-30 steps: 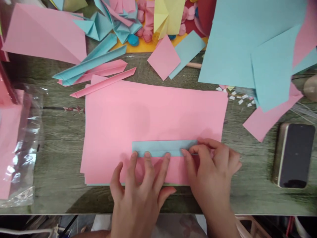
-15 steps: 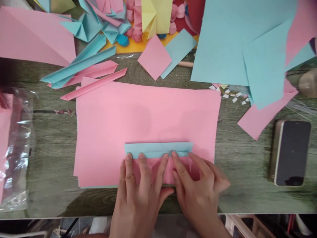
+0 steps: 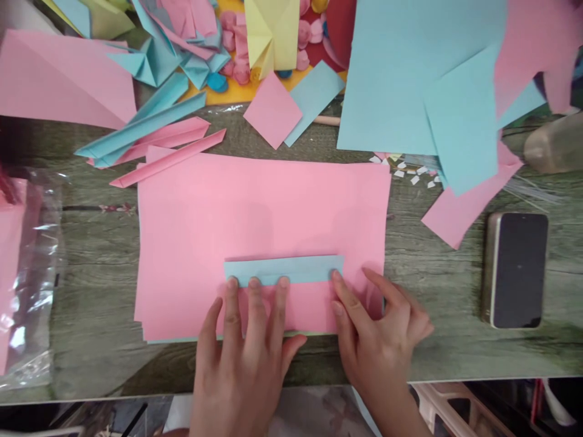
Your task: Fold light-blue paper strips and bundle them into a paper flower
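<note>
A folded strip of light blue paper point(image 3: 285, 270) lies flat on a stack of pink paper sheets point(image 3: 195, 224). My left hand point(image 3: 248, 346) has its fingers spread, and several fingertips press on the strip's near edge from its left end to the middle. At the strip's right end, the index fingertip of my right hand point(image 3: 378, 334) touches the near corner. The right thumb rests on the pink sheet just below, and the other right fingers are apart, off the strip. Neither hand grips anything.
Folded blue strips point(image 3: 146, 121) and pink strips point(image 3: 168, 159) overlap the stack's upper left corner. Large blue sheets point(image 3: 396, 91) lie at upper right. A phone point(image 3: 519, 270) rests on the right, a clear plastic bag point(image 3: 39, 291) on the left. A yellow folded paper point(image 3: 273, 36) is at the top.
My right index finger has slid rightward along the strip to its end, and the strip's near edge now lies flatter. My left fingers stay on the strip. The whole view has shifted slightly.
</note>
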